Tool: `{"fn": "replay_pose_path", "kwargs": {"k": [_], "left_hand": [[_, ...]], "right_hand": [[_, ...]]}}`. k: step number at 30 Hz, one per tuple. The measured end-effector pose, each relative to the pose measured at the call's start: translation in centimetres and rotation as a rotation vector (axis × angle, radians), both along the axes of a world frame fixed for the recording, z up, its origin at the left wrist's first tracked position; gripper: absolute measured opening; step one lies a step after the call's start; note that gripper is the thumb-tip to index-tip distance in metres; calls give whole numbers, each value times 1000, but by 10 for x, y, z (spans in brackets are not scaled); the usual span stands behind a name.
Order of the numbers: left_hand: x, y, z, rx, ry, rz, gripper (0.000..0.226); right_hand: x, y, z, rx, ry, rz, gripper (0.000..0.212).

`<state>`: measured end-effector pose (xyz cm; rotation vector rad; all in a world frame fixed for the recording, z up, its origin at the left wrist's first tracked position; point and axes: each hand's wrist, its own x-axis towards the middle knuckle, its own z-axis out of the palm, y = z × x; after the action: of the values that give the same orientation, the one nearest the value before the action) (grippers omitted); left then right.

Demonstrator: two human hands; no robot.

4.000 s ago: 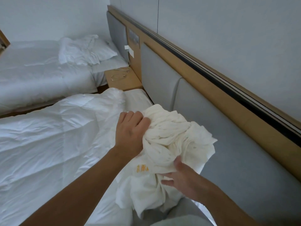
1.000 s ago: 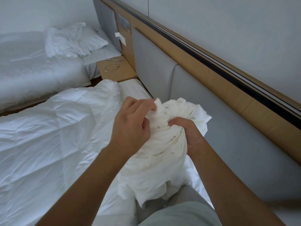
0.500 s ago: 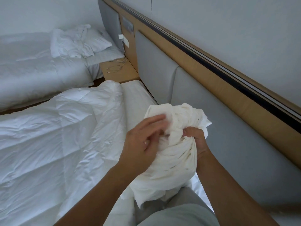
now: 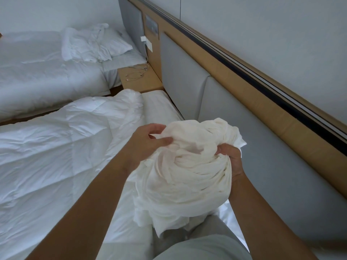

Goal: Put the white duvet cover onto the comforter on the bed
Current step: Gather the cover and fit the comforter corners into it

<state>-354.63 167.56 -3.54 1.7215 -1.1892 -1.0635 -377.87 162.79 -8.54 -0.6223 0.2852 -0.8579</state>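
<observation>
Now both hands clutch the bunched duvet cover (image 4: 187, 171).
Left hand (image 4: 148, 145) pinches its top edge, right hand (image 4: 231, 158) grips the gathered folds; no clear long axis, above the comforter (image 4: 56, 152) by the grey headboard (image 4: 187, 87).

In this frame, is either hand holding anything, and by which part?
Both hold the bunched white duvet cover. The left hand pinches a loose fold at its upper left; the right hand grips the gathered folds on its right side.

Hotel-type twin bedroom: two white-linen single beds, near bed (image 4: 161, 103) and far bed (image 4: 47, 76), wooden nightstand (image 4: 148, 82) between, shared grey padded headboard (image 4: 180, 77), wall switch panel (image 4: 151, 26).
</observation>
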Motion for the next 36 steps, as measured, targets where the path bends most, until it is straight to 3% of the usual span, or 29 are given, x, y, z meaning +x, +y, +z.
{"fn": "replay_pose_path", "kwargs": {"k": [3, 7, 11, 15, 17, 20, 23, 26, 31, 34, 36], "left_hand": [[7, -2, 2, 32, 100, -111, 22], [7, -4, 14, -33, 562, -47, 9], [7, -3, 23, -136, 664, -62, 10], [7, -2, 26, -125, 813, -17, 7], [4, -1, 23, -118, 760, 19, 2], [-3, -1, 17, -148, 563, 38, 17], [-13, -2, 13, -194, 302, 20, 16], [-21, 0, 9, -231, 18, 28, 15], [-17, 7, 7, -242, -149, -20, 48], [-21, 6, 9, -286, -137, 80, 32], [-26, 5, 10, -331, -253, 136, 18]], "right_hand": [[0, -3, -1, 16, 33, -48, 41], [3, -12, 1, 132, 109, -50, 37], [2, -18, 2, 206, 242, -67, 28], [3, -13, 7, 233, 402, -37, 64], [7, -11, 9, 188, 475, -9, 69], [15, -10, 12, 137, 567, 41, 52], [23, -8, 9, 148, 574, 66, 40], [26, -5, 5, 150, 526, 74, 42], [26, -8, 1, 227, 421, -3, 28], [29, -9, 2, 211, 473, -10, 50], [34, -6, 4, 193, 506, 3, 57]]}}
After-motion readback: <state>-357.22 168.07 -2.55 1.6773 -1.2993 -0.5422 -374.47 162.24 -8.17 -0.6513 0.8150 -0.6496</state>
